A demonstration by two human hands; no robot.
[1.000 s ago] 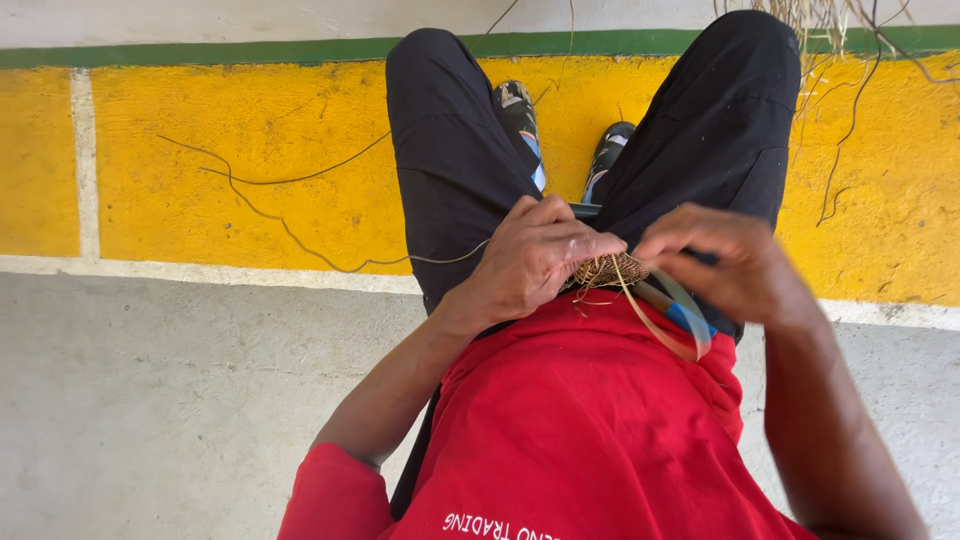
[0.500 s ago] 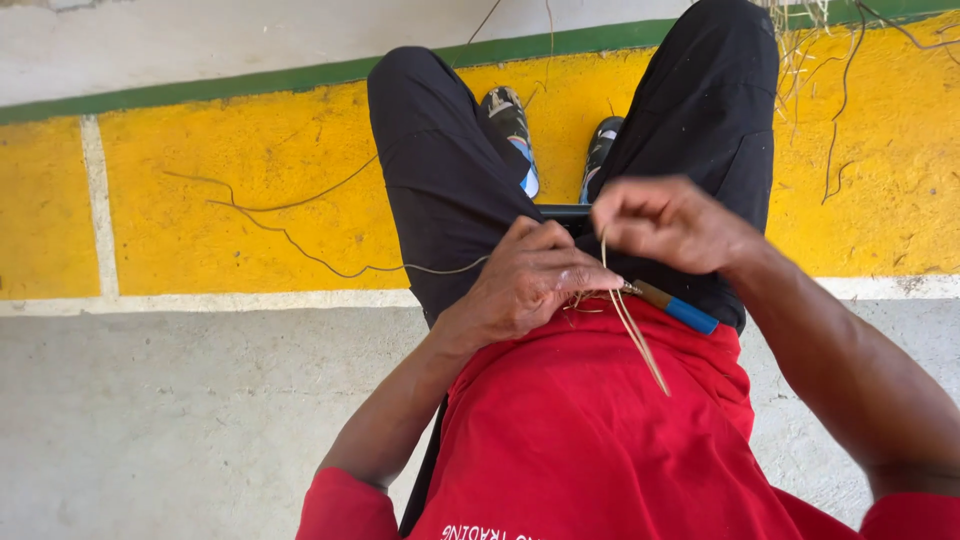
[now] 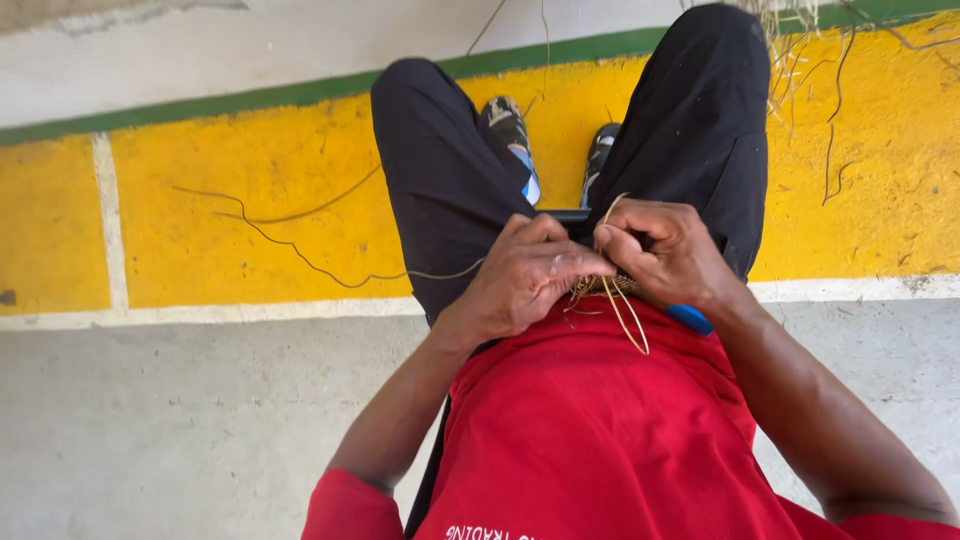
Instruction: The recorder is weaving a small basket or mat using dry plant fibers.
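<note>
at the far left the yellow painted curb (image 3: 200,230) runs under a green stripe (image 3: 230,100), with grey concrete floor (image 3: 180,420) below it, and a thin dark strand (image 3: 300,255) trails across the yellow face toward the lap. next comes the black trouser leg (image 3: 440,190) of the person's raised left knee, and past it the two shoes (image 3: 510,135) seen between the knees. the left hand (image 3: 525,280) lies over the lap just above the red shirt (image 3: 600,430), its fingers curled tight and pinching the bundle of dry straw fibres (image 3: 605,295) that sits at the waistline between both hands. the right hand (image 3: 665,250) is touching the left one, fingers closed in a pinch on the same fibres, one pale strand looping up above its knuckles and a few others hanging down onto the shirt. just under the right wrist a blue object (image 3: 690,318) peeks out, too hidden to tell what it is. further right, loose dry fibres (image 3: 800,50) hang down over the curb.
</note>
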